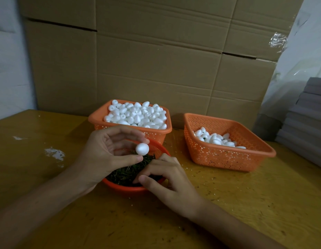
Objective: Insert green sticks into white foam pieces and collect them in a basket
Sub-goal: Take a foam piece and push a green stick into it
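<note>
One white egg-shaped foam piece [142, 149] pinched in fingers of your left hand [105, 151] over round orange bowl [127, 190] | your right hand [166, 178] curled among dark green sticks [125, 172], hold unclear | step: picking stick | next: aim tip, push straight

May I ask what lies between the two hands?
Head view: green sticks in the round orange bowl, between the left hand pinching a foam piece and the right hand.

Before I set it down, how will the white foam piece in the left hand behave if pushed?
The foam piece probably weighs little: the left hand holds it between fingertip and thumb alone. Its rounded egg shape would likely roll on the table. A hard pinch may dent it.
</note>
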Demonstrator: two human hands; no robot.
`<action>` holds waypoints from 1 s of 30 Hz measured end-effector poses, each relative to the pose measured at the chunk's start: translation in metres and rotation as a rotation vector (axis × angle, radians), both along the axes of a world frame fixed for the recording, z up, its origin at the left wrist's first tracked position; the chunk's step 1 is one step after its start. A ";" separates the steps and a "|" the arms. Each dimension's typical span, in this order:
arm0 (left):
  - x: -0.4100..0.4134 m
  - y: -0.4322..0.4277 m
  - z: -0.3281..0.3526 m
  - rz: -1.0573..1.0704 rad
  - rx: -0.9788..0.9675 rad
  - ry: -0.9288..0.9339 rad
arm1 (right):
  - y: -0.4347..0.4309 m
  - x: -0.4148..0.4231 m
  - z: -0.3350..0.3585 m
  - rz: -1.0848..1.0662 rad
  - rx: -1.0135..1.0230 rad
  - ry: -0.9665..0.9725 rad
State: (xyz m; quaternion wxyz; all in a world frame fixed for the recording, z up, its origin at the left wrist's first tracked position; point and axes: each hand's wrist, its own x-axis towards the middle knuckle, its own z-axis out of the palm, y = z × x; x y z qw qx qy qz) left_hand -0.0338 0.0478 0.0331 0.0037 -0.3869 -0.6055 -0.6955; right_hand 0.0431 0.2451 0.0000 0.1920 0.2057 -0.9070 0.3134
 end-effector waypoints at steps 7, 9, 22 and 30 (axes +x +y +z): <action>-0.002 0.000 -0.001 -0.005 -0.026 0.030 | 0.004 -0.001 0.001 0.048 -0.055 -0.027; -0.002 0.000 -0.002 -0.003 -0.026 0.032 | 0.005 -0.001 0.001 0.062 -0.056 -0.036; 0.001 -0.001 0.000 0.005 -0.057 0.036 | 0.006 -0.003 0.000 0.039 0.019 -0.054; 0.001 -0.001 -0.001 0.036 -0.082 0.078 | 0.006 -0.001 0.001 0.037 -0.052 -0.078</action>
